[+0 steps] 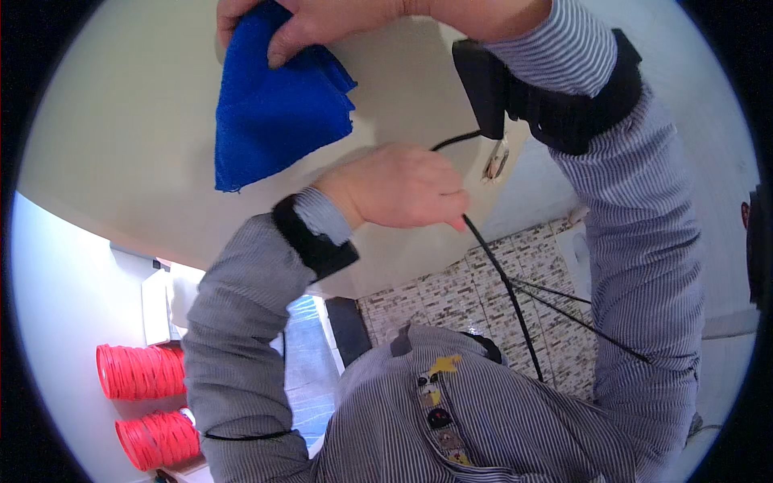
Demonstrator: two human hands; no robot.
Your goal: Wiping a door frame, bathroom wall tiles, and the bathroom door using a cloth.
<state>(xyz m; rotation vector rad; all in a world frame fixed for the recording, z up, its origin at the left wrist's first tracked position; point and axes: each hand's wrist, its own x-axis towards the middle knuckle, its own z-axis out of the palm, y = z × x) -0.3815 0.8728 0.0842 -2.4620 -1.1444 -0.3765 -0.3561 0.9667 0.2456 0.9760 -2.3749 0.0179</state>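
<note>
My right hand (322,20), reaching in at the top, grips a folded blue cloth (278,105) between thumb and fingers. The cloth hangs against a smooth cream surface (145,153). Lower and nearer the middle, my left hand (403,189) is closed around a thin black cable (503,274). That cable runs from a black device (483,84) at my right wrist, passes through my left hand and drops toward my body. A black strap (310,241) circles my left wrist.
A small opening (496,161) with something in it sits near the cream surface's right edge. Two red ribbed rolls (141,372) are at lower left. Patterned tiles (515,266) show below. Thinner black cords (596,326) stretch toward my right sleeve.
</note>
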